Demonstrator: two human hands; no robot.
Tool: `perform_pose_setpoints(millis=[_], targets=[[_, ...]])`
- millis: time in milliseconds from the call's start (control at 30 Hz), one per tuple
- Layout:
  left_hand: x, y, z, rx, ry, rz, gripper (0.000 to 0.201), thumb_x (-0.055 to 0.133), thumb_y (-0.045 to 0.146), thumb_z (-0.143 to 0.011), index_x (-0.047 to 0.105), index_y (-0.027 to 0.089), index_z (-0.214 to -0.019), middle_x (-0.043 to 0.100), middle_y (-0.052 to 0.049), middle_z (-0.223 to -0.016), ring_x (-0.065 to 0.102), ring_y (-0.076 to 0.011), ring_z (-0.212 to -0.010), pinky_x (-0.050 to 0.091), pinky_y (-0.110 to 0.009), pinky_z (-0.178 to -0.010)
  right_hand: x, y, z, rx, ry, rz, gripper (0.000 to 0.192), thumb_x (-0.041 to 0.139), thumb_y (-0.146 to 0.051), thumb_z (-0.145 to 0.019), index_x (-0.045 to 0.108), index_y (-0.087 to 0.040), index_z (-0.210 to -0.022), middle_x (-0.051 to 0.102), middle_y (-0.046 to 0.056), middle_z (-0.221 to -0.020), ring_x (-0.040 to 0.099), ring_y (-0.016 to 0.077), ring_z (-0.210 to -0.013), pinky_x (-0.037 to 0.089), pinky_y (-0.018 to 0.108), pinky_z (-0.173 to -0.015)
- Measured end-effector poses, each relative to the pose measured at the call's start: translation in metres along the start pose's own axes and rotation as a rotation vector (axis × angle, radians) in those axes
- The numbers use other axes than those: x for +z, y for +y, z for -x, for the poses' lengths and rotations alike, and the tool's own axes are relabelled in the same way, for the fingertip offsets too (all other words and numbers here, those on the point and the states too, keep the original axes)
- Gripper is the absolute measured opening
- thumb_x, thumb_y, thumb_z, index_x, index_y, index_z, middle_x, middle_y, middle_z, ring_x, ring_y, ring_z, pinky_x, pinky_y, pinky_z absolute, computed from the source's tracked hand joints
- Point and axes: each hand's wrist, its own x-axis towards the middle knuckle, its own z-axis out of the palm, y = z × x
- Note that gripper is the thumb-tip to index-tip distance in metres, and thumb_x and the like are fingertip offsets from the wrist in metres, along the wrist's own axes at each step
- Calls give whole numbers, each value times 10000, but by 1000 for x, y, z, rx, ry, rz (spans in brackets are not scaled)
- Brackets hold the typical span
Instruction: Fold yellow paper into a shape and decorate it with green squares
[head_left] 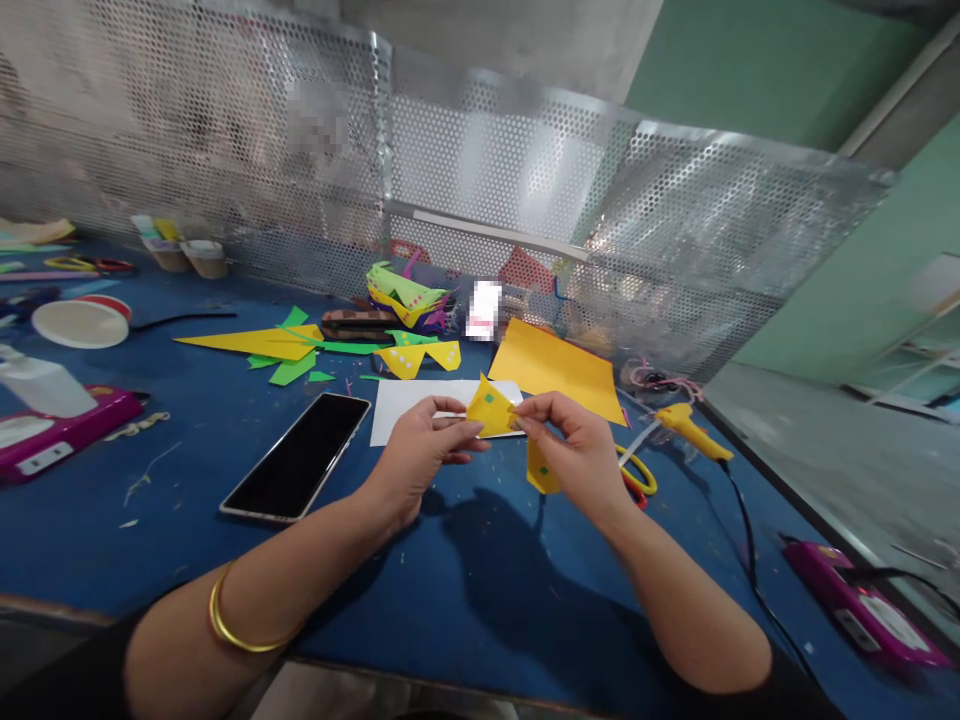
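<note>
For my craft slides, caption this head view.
Both hands, left hand and right hand, pinch a yellow paper piece above blue table.

At centre frame the folded paper [491, 412] is yellow with small green squares. The table [480, 600] is deep blue. Right of centre lies an orange-yellow sheet [555, 368], beside a white sheet [420, 402]. The phone [298, 457] left of centre is black. Green and yellow scraps [281, 348] lie at upper left. The glue gun [688, 428] at right is yellow, and the bracelet [229, 625] at lower left is gold.
</note>
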Motion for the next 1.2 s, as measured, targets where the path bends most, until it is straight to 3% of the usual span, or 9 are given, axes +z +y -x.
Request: perform_pose_setpoints(millis=[100, 233, 367, 433, 567, 900, 1200], targets=[[-1, 0, 0, 103, -27, -54, 280, 802, 266, -664, 554, 192, -769, 681, 37, -624, 723, -176, -701, 479, -223, -603, -3, 2, -2, 34, -14, -34, 92, 629, -274, -824, 674, -200, -855, 711, 23, -821, 658, 166, -780, 506, 303, -750], [-2, -1, -1, 132, -86, -132, 173, 800, 266, -656, 711, 170, -769, 724, 3, -699, 704, -151, -719, 499, -223, -642, -4, 4, -3, 67, -27, -95, 105, 642, -286, -807, 668, -199, -860, 708, 23, -804, 667, 175, -764, 510, 313, -737], [-1, -1, -2, 111, -72, -200, 126, 777, 243, -683, 785, 177, -790, 760, -34, -714, 696, -147, -716, 513, -228, -662, -5, 4, -3, 46, -33, -30, 87, 641, -277, -809, 671, -207, -852, 716, 25, -804, 674, 191, -764, 517, 345, -746], [-1, -2, -1, 108, -47, -196, 104, 770, 228, -687, 790, 181, -777, 761, -34, -698, 694, -144, -696, 515, -230, -662, -5, 2, -2, -21, 9, 79, 61, 635, -264, -824, 672, -218, -841, 730, 20, -823, 682, 196, -788, 497, 407, -868], [1, -2, 0, 84, -26, -160, 102, 783, 219, -675, 790, 175, -766, 764, -38, -697, 706, -155, -704, 524, -243, -680, -1, -1, 3, -201, 78, 248, 26, 627, -239, -863, 653, -243, -863, 752, -14, -850, 701, 177, -817, 328, 477, -1100], [4, -2, 3, 67, -43, -115, 146, 788, 246, -681, 797, 162, -800, 774, -70, -783, 705, -184, -761, 534, -281, -732, 13, -12, 16, -460, 114, 572, 83, 569, -186, -928, 628, -243, -916, 770, 1, -864, 696, 186, -800, 351, 421, -1023], [4, -5, 2, 124, -36, -184, 82, 768, 221, -673, 793, 186, -742, 763, -51, -758, 654, -156, -708, 515, -286, -734, 16, -14, 19, -427, 126, 604, 52, 554, -170, -923, 575, -210, -948, 753, 28, -838, 670, 199, -730, 383, 395, -888]])
